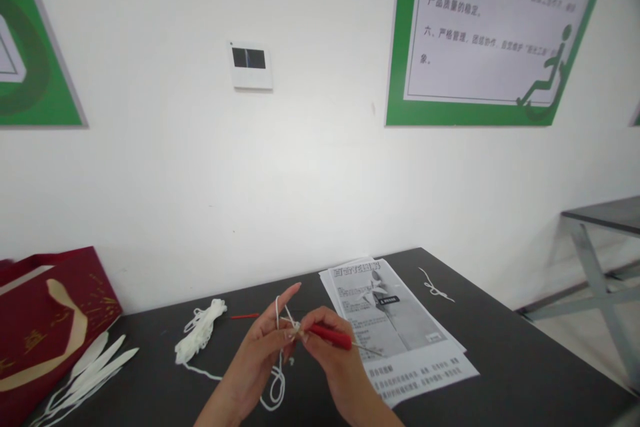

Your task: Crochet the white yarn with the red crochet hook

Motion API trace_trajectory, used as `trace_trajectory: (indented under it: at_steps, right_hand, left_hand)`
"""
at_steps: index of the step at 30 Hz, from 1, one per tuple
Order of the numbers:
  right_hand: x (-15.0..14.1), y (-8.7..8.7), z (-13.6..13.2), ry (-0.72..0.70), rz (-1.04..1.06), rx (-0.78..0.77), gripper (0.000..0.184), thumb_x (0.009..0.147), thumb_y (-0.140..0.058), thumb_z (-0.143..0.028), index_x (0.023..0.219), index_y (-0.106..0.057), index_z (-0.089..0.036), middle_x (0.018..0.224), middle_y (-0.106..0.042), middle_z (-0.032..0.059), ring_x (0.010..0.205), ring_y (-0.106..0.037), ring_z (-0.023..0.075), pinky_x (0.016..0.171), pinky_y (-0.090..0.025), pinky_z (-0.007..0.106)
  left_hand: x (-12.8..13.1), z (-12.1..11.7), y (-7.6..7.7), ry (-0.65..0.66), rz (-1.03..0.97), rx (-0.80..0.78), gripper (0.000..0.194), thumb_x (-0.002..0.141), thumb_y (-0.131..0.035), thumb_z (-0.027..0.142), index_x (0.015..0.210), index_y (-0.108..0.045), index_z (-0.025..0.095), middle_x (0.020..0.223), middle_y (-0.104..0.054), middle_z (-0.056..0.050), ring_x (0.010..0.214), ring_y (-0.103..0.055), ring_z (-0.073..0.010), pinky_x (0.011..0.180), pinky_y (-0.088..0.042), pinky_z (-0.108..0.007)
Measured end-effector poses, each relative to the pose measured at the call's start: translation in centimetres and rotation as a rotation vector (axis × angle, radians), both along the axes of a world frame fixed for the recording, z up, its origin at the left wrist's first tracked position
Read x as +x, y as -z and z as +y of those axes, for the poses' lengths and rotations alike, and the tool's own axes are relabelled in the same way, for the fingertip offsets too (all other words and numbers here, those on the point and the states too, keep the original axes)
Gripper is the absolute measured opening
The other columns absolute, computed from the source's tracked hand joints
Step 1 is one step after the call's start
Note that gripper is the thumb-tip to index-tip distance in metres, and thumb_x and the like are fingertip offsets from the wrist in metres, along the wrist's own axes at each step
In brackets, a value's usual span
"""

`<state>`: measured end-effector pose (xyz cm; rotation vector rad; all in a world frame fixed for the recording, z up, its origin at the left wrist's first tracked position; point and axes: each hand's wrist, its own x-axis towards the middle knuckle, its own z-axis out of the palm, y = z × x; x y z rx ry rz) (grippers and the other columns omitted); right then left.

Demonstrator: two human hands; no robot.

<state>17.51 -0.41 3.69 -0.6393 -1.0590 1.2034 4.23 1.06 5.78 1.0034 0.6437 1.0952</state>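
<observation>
My right hand (334,355) is closed on a crochet hook with a red handle (330,336), its tip at the white yarn near my left fingers. My left hand (260,355) pinches that white yarn (278,310): the strand runs over my raised forefinger and hangs in a loop (276,392) below the hand. From there the strand trails left to a small white yarn bundle (200,330) on the dark table (500,360). Both hands meet just above the table's near middle.
Printed instruction sheets (395,327) lie right of my hands, a short knotted yarn piece (435,288) beyond them. A dark red gift bag (45,327) and white petal-shaped strips (95,363) lie at the left. A thin red stick (245,315) lies near the bundle. Another table (605,213) stands at the right.
</observation>
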Motion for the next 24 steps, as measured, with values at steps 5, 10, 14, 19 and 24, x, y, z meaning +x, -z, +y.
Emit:
trace_trajectory:
  at_steps: [5, 10, 14, 19, 24]
  right_hand:
    - [0.1, -0.1, -0.2, -0.006, -0.041, 0.021, 0.004, 0.071, -0.068, -0.019, 0.07, -0.064, -0.019, 0.066, -0.061, 0.0001, 0.064, -0.056, 0.0159, 0.062, -0.041, 0.027]
    - [-0.1, -0.4, -0.6, 0.001, -0.059, 0.029, 0.005, 0.07, -0.067, -0.019, 0.069, -0.063, -0.018, 0.066, -0.059, -0.0003, 0.06, -0.047, 0.0126, 0.056, -0.034, 0.025]
    - [-0.2, -1.0, -1.0, 0.015, -0.164, 0.087, 0.007, 0.073, -0.065, -0.021, 0.068, -0.061, -0.018, 0.063, -0.052, -0.0024, 0.054, -0.039, 0.01, 0.053, -0.03, 0.024]
    - [-0.3, -0.6, -1.1, -0.004, -0.131, 0.099, 0.013, 0.078, -0.063, -0.03, 0.074, -0.059, -0.018, 0.068, -0.051, -0.0017, 0.061, -0.042, 0.0117, 0.058, -0.033, 0.025]
    - [-0.7, -0.1, -1.0, 0.067, -0.128, 0.043, 0.015, 0.078, -0.064, -0.032, 0.076, -0.059, -0.018, 0.071, -0.054, -0.0009, 0.067, -0.047, 0.0131, 0.062, -0.036, 0.025]
  left_hand:
    - [0.0, 0.0, -0.1, -0.015, -0.075, 0.005, 0.066, 0.072, -0.067, 0.016, 0.134, -0.046, 0.023, 0.062, -0.053, 0.002, 0.058, -0.043, -0.0107, 0.06, -0.033, -0.024]
    - [0.3, -0.1, 0.2, -0.009, -0.227, -0.033, 0.069, 0.07, -0.064, 0.011, 0.135, -0.044, 0.023, 0.064, -0.053, 0.002, 0.062, -0.048, -0.0124, 0.065, -0.036, -0.026]
    - [0.5, -0.1, 0.8, 0.002, -0.377, -0.111, 0.07, 0.07, -0.058, 0.006, 0.136, -0.041, 0.021, 0.066, -0.053, 0.002, 0.06, -0.048, -0.0102, 0.063, -0.038, -0.024]
    - [0.4, -0.1, 1.0, 0.042, -0.414, -0.093, 0.07, 0.073, -0.055, 0.006, 0.139, -0.035, 0.02, 0.069, -0.056, 0.001, 0.062, -0.05, -0.0101, 0.065, -0.041, -0.024]
    - [0.4, -0.3, 0.7, 0.043, -0.363, -0.066, 0.073, 0.074, -0.055, 0.004, 0.141, -0.033, 0.021, 0.071, -0.057, 0.001, 0.063, -0.052, -0.0097, 0.065, -0.042, -0.023]
